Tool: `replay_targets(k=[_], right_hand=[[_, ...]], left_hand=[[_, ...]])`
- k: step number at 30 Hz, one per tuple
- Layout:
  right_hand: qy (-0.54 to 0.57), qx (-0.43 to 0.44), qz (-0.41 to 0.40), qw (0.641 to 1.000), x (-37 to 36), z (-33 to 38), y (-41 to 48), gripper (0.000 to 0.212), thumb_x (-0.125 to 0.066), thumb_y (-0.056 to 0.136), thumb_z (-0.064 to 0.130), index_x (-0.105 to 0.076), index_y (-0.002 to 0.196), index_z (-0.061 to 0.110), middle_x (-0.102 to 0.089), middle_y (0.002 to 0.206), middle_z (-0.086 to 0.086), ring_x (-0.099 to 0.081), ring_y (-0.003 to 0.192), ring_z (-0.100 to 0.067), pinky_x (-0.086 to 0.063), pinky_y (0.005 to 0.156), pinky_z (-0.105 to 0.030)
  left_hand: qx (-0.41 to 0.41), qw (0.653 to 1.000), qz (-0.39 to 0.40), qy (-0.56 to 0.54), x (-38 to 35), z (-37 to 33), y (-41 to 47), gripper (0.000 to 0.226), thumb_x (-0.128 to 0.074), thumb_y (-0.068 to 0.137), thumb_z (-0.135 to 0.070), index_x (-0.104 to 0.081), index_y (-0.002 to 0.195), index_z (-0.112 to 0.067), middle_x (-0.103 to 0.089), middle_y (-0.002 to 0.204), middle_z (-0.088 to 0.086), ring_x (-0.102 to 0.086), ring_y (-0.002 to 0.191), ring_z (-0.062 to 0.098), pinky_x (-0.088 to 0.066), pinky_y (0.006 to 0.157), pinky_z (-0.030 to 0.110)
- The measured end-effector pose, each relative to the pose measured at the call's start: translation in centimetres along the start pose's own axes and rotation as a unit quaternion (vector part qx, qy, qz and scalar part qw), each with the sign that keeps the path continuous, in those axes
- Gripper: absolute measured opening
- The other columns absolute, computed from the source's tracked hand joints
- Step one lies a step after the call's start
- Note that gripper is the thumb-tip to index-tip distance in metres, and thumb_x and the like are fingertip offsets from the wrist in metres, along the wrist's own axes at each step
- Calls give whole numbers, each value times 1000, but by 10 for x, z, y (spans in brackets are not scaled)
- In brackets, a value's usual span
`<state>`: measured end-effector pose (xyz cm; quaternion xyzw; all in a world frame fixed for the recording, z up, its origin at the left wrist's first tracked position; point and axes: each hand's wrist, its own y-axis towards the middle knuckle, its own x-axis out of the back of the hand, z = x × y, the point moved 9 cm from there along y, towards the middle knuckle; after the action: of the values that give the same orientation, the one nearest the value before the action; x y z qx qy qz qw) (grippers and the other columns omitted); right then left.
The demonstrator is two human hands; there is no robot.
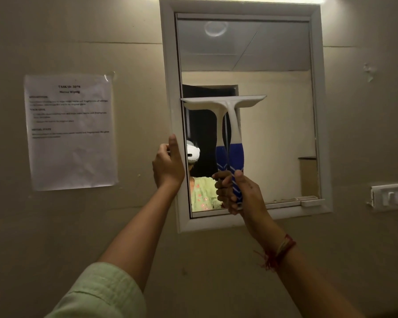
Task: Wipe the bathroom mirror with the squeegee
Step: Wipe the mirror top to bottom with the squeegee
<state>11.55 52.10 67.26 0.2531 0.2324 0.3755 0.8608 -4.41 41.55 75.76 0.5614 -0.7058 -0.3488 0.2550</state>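
Observation:
The bathroom mirror (274,125) hangs on the beige wall in a white frame (170,65). A squeegee (234,125) with a white T-shaped head and a blue-and-white handle stands upright against the glass. Its blade lies level across the left half of the mirror, about mid-height. My right hand (246,193) grips the lower blue part of the handle. My left hand (168,164) holds the left side of the frame, thumb on its front face. The glass doubles the squeegee and reflects a person in a light green top.
A printed task sheet (71,131) is taped to the wall left of the mirror. A white switch plate (391,196) sits on the wall at the right. A small white catch (311,201) juts from the frame's lower right corner.

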Motion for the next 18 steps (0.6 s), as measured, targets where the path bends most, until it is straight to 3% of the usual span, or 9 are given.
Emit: replay_targets(k=[7,12,18], right_hand=[[-9,-5,7,1000,7,-13,-14,65,-42,85,49,-54,114,-8,-48,66,-5,-42,52,-12,-34,44,-22],[52,-17,-3,999,3,-23,-30,39,-50,79,51,-65,86,15,-55,55,6,-44,41,-2,-33,38,-16],[62,-48,-41,996,9,-42,-46,42,-52,78,53,-64,84,13,-57,52,4,-45,40,-4,-35,38,-17]], left_hand=[[3,1000,-1,1,-2,3,1,43,-26,97,-50,-37,63,-25,-41,58,-4,-39,52,7,-27,49,22],[4,1000,-12,16,-1,0,0,45,-26,97,-48,-35,60,-24,-40,57,-5,-37,51,4,-24,47,20],[7,1000,-15,18,1,3,2,45,-27,97,-49,-37,62,-22,-41,57,-6,-38,52,3,-28,45,15]])
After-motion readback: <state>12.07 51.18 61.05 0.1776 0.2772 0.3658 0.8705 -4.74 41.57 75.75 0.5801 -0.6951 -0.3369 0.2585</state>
